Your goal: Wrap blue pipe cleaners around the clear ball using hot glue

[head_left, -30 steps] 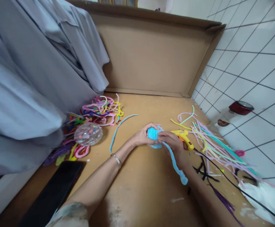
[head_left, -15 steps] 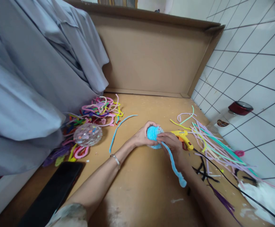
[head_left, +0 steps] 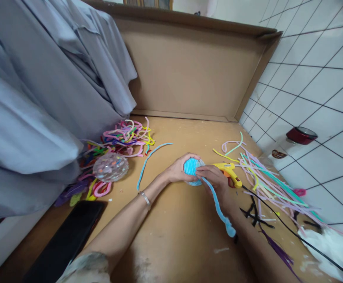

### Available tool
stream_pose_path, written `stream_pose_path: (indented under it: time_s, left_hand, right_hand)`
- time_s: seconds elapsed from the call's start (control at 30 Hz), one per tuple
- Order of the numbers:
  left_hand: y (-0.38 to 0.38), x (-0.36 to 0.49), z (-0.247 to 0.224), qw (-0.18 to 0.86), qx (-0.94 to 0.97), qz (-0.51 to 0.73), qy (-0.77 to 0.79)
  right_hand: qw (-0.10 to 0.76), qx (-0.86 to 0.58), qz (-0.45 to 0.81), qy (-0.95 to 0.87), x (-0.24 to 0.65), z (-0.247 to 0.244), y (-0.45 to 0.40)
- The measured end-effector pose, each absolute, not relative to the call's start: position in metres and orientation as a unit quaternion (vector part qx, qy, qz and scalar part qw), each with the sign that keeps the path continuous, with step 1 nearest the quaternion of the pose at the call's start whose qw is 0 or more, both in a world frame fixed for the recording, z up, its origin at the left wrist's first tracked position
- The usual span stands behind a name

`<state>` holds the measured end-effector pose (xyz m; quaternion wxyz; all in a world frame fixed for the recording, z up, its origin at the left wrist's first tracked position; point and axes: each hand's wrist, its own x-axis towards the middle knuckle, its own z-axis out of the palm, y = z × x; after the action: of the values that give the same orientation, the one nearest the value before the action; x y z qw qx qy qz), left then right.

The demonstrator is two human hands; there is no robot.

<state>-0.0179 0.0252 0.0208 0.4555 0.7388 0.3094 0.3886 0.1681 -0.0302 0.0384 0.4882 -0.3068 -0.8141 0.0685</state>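
A small round object wrapped in blue fuzzy coils (head_left: 190,166) is held above the middle of the table. My left hand (head_left: 178,169) curls round its left side. At its right side my right hand (head_left: 214,177) has its fingers pressed on the blue fuzzy stem (head_left: 217,206), whose loose end hangs down toward the lower right. Just right of my right hand lies a yellow glue gun (head_left: 232,175) with a black cord. A separate blue stem (head_left: 148,161) lies curved on the table, left of my left hand.
Left: tangled coloured stems (head_left: 127,137), a clear ball with coloured bits (head_left: 110,166), a black phone-like slab (head_left: 68,239) and grey cloth (head_left: 56,98). Right: straight pastel stems (head_left: 272,181), black pieces (head_left: 255,216), a red-lidded jar (head_left: 301,135), tiled wall. A cardboard panel (head_left: 189,70) stands behind.
The loose end of the blue stem has shifted slightly right and down. Both hands keep almost the same hold, and the whole view has moved very slightly.
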Motion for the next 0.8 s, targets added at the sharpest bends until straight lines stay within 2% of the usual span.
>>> stream_pose_path:
  time_s: [0.4,0.6,0.8]
  left_hand:
    - [0.029,-0.017,0.017,0.373,0.776,0.414,0.296]
    - [0.030,-0.024,0.025,0.418,0.769,0.388,0.288]
    - [0.029,-0.021,0.024,0.520,0.690,0.422,0.275]
  right_hand:
    - [0.512,-0.278,0.040,-0.812,0.168,0.034,-0.023]
    - [0.492,-0.301,0.062,-0.814,0.169,0.035,-0.023]
    - [0.498,-0.299,0.084,-0.810,0.167,0.039,-0.028]
